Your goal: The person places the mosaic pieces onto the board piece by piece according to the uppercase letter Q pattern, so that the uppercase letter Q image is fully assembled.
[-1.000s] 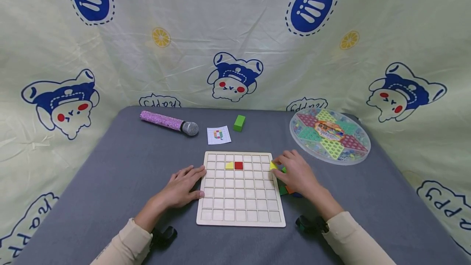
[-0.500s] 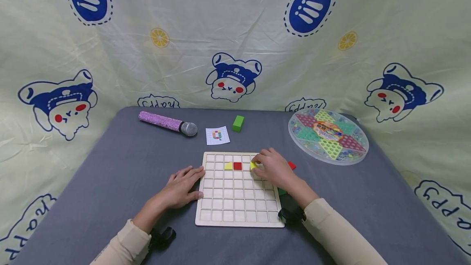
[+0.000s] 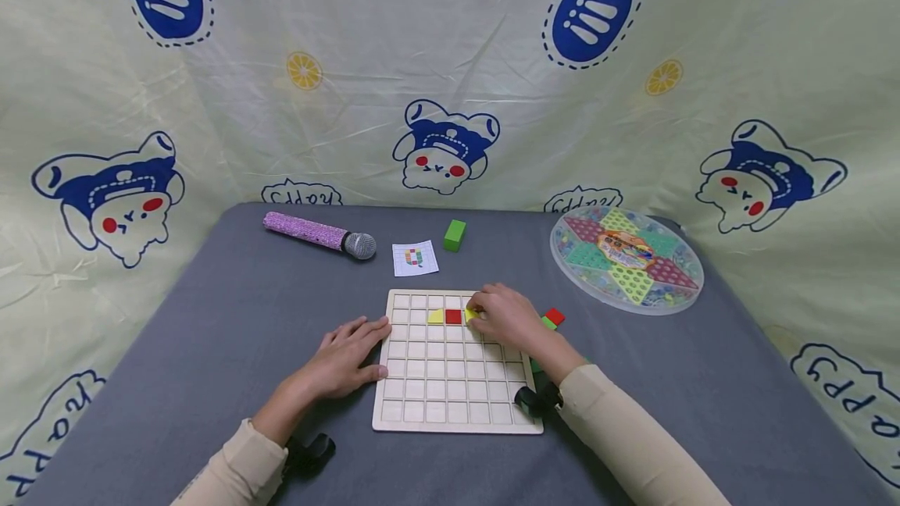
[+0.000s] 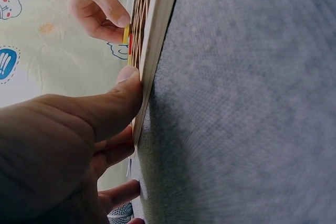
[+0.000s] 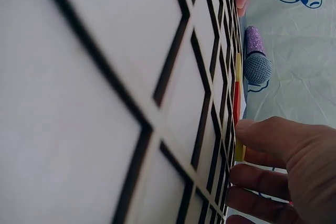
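A pale wooden grid board (image 3: 436,393) lies on the grey cloth. In its second row from the back, a yellow piece (image 3: 436,317) with a slanted edge sits left of a square red tile (image 3: 453,317). Just right of the red tile, my right hand (image 3: 512,321) pinches another yellow piece (image 3: 469,317) between thumb and fingers, low over the grid. The right wrist view has this yellow piece (image 5: 240,151) under the thumb, in line with the red tile (image 5: 237,100). My left hand (image 3: 349,358) rests against the board's left edge, fingers spread and relaxed.
Beyond the board lie a printed pattern card (image 3: 415,258), a green block (image 3: 454,235) and a purple glittery microphone (image 3: 316,233). A round clear game box (image 3: 627,260) stands at back right. Loose tiles, including a red one (image 3: 555,316), lie beside the board's right edge, partly hidden by the right arm.
The right hand has moved left from the board's right edge with the yellow piece, up to the red tile. The left hand has stayed at the left edge.
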The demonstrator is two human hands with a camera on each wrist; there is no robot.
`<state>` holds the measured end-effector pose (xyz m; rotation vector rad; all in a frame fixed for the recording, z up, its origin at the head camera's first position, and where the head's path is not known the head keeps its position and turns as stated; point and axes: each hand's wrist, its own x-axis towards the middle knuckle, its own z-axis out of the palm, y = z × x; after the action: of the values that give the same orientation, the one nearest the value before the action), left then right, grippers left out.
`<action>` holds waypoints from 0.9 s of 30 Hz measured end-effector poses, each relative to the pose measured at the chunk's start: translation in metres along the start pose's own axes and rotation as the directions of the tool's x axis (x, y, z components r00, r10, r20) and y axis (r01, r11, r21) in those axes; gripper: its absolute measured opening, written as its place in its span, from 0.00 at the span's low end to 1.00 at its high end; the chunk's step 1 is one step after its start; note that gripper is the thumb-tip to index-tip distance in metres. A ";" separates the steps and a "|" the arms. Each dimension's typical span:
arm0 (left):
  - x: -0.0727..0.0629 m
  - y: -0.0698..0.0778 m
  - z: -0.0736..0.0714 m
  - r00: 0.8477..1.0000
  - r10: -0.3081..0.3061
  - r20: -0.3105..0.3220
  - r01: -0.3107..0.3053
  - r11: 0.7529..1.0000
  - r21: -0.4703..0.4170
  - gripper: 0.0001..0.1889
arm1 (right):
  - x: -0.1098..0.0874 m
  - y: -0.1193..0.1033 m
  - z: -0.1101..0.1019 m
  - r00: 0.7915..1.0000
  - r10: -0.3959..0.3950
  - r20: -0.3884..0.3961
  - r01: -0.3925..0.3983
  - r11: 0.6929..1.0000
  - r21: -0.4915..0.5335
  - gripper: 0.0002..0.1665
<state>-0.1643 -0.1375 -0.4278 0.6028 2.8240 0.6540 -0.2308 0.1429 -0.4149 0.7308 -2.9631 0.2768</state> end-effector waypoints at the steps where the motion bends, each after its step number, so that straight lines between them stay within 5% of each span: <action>1: 0.000 0.000 0.000 1.000 0.000 0.000 0.000 1.000 0.000 0.35 | 0.000 0.000 0.000 1.000 0.002 0.000 -0.002 1.000 0.002 0.12; 27: -0.001 0.001 0.000 0.999 0.029 -0.015 -0.029 1.000 -0.006 0.34 | 0.001 0.001 0.005 0.999 -0.025 -0.021 0.024 1.000 -0.017 0.11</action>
<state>-0.1627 -0.1375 -0.4270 0.6415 2.8309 0.6756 -0.2323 0.1428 -0.4196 0.7570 -2.9308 0.2565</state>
